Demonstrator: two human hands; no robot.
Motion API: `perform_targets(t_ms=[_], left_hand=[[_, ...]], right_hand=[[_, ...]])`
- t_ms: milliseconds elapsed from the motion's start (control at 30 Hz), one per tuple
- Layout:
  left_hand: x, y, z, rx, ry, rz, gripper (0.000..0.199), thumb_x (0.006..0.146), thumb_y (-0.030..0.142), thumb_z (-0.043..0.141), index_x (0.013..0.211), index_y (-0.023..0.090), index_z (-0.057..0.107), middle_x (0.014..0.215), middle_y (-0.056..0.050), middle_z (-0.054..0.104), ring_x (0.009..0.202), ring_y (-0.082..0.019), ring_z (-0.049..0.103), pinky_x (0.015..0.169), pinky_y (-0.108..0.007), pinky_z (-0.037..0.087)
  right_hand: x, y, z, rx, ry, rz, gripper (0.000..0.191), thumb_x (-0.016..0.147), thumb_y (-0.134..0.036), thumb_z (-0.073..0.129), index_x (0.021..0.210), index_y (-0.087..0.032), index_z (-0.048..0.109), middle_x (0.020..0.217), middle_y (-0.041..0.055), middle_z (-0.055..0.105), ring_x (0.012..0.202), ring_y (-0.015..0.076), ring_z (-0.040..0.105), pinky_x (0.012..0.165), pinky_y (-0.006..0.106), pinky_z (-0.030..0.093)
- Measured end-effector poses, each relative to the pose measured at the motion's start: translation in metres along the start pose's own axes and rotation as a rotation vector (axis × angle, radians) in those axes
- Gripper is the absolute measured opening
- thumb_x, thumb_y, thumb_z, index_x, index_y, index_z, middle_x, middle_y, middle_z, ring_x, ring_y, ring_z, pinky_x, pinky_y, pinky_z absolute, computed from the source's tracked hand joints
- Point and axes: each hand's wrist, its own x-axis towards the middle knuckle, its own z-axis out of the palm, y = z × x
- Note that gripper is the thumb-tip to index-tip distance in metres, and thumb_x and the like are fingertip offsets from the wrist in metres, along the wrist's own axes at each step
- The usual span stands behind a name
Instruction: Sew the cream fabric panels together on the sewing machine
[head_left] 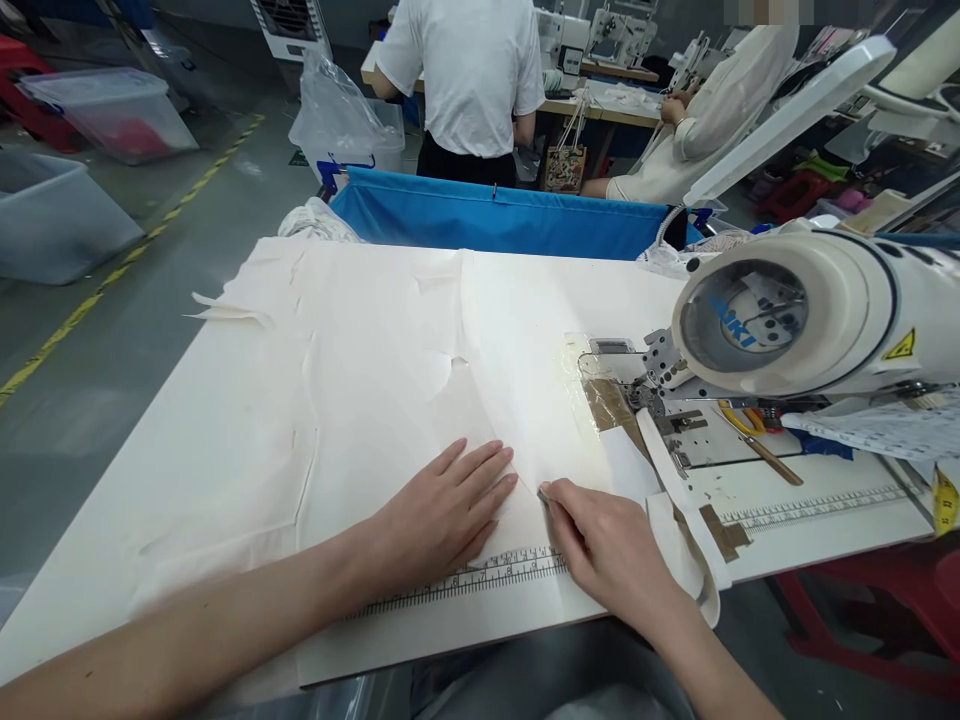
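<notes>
Thin white fabric [375, 400] is spread over the left and middle of the white sewing table [540, 370], with creases and a loose flap at its far left. My left hand [446, 510] lies flat on the fabric near its right edge, fingers stretched out. Just to the right, my right hand [611, 540] is closed at the fabric's edge. A small dark tip shows at its fingers, too little to name. Below both hands runs a printed ruler strip [525, 568], partly covered by fabric. The white sewing machine [750, 320] stands to the right.
A white strip [679, 490] hangs from the machine over the front edge. Yellow-handled scissors [739, 418] and a wooden-handled tool [776, 463] lie by the machine. Behind the table is a blue cloth bin [495, 215]; two people work beyond. Plastic tubs [60, 215] stand left.
</notes>
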Motion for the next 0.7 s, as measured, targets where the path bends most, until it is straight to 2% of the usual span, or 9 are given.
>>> perform_targets(t_ms=[233,333,433,533,633,700], left_hand=[[0.002,-0.003,-0.004,-0.045,0.024,-0.013,0.040,0.096,0.018,0.040,0.134,0.008,0.048,0.140,-0.016,0.051,0.134,-0.030,0.042,0.110,-0.049,0.036],[0.002,-0.003,-0.003,-0.095,0.027,0.042,0.041,0.096,0.017,0.040,0.136,0.008,0.046,0.138,-0.015,0.053,0.132,-0.027,0.044,0.111,-0.048,0.036],[0.001,-0.002,0.000,-0.093,0.037,0.037,0.041,0.096,0.016,0.038,0.136,0.010,0.047,0.138,-0.016,0.053,0.132,-0.027,0.044,0.110,-0.048,0.037],[0.001,-0.001,0.003,-0.071,0.059,0.051,0.041,0.095,0.017,0.040,0.135,0.011,0.048,0.137,-0.015,0.054,0.131,-0.028,0.045,0.110,-0.047,0.037],[-0.002,-0.002,0.006,-0.007,0.154,0.079,0.044,0.091,0.014,0.041,0.135,0.014,0.050,0.137,-0.012,0.055,0.131,-0.026,0.046,0.113,-0.044,0.032],[-0.005,-0.009,0.012,0.073,0.230,0.143,0.051,0.088,0.013,0.044,0.138,0.017,0.049,0.140,-0.008,0.053,0.133,-0.024,0.045,0.117,-0.039,0.027]], right_hand=[[0.007,-0.005,0.015,0.011,0.108,0.006,0.022,0.097,-0.016,0.036,0.101,-0.019,0.057,0.074,0.0004,0.066,0.063,0.0174,0.063,0.057,0.027,0.037],[0.006,-0.004,0.016,0.100,0.133,0.022,0.020,0.098,-0.018,0.036,0.104,-0.019,0.056,0.076,-0.0004,0.066,0.063,0.0158,0.063,0.057,0.026,0.039],[0.007,-0.002,0.017,0.206,0.152,0.057,0.019,0.099,-0.020,0.036,0.105,-0.021,0.054,0.079,-0.0011,0.068,0.062,0.0142,0.063,0.056,0.024,0.039],[0.010,-0.003,0.019,0.216,0.166,0.066,0.019,0.099,-0.020,0.036,0.107,-0.022,0.054,0.084,0.0002,0.069,0.068,0.0150,0.065,0.061,0.024,0.042],[0.010,-0.008,0.018,0.128,0.133,0.064,0.021,0.096,-0.018,0.038,0.109,-0.021,0.054,0.089,0.0020,0.071,0.077,0.0174,0.068,0.067,0.026,0.046],[0.008,-0.011,0.016,0.025,0.045,0.060,0.017,0.091,-0.018,0.042,0.103,-0.020,0.055,0.085,0.0027,0.071,0.076,0.0191,0.069,0.064,0.027,0.046]])
